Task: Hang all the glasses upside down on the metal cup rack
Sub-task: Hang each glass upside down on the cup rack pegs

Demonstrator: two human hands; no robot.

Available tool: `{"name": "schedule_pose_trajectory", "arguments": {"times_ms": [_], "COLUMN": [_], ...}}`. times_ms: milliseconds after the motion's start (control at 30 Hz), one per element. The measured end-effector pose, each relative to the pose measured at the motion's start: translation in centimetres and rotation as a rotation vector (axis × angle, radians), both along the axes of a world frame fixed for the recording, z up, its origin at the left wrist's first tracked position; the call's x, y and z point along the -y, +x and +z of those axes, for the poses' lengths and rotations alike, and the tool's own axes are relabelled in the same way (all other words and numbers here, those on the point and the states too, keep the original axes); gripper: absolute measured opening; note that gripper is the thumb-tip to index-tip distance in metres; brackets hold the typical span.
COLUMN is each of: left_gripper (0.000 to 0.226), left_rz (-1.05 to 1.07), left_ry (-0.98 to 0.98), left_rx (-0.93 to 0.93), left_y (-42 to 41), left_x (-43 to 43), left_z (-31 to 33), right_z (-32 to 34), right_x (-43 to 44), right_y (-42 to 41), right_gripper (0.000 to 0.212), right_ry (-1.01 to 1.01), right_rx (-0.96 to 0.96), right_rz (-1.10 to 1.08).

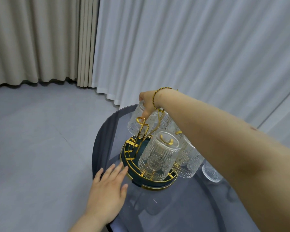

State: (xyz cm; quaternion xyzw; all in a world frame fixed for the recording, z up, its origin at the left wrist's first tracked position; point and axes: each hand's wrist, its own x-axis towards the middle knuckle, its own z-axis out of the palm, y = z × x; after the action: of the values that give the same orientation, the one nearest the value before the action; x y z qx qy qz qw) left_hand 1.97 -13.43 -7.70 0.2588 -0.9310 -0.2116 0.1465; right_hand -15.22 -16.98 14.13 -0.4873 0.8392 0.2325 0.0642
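Note:
The gold metal cup rack (141, 129) rises from a round dark green tray with a gold rim (132, 171) on the glass table. Several clear ribbed glasses hang upside down on its prongs; the nearest glass (157, 156) faces me. My right hand (146, 102) reaches over the rack and grips a far-left glass (136, 121), mouth down, at a prong. One gold prong (141, 120) on the left stands bare. My left hand (110, 185) lies flat with fingers spread, fingertips touching the tray's left rim. One more glass (211, 172) stands on the table right of the tray.
The round smoky glass table (182, 206) has its left edge just under my left hand. Grey floor (40, 148) lies beyond it on the left. Beige and white curtains (174, 47) hang behind, close to the table's far side.

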Motion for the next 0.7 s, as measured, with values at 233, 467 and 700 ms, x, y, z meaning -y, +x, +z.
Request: {"name": "schedule_pose_trajectory", "arguments": {"times_ms": [233,467,700], "left_gripper": [0.050,0.045,0.029], "left_rz": [0.007,-0.003,-0.054], "left_ry": [-0.016,0.064,0.037], "left_rx": [0.017,-0.009,-0.184], "left_y": [0.0,0.8,1.8], "left_x": [-0.1,-0.8,-6.6], "left_z": [-0.2,0.3,1.1], "right_z": [0.3,2.4,2.4], "right_x": [-0.7,-6.0,-17.3], "right_y": [0.0,-0.2,-0.8], "right_gripper": [0.078,0.056,0.027], "right_ry": [-0.112,-0.582,-1.026], "right_rx": [0.025,0.112,0.119], "right_rz": [-0.031,0.025,-0.015]}}
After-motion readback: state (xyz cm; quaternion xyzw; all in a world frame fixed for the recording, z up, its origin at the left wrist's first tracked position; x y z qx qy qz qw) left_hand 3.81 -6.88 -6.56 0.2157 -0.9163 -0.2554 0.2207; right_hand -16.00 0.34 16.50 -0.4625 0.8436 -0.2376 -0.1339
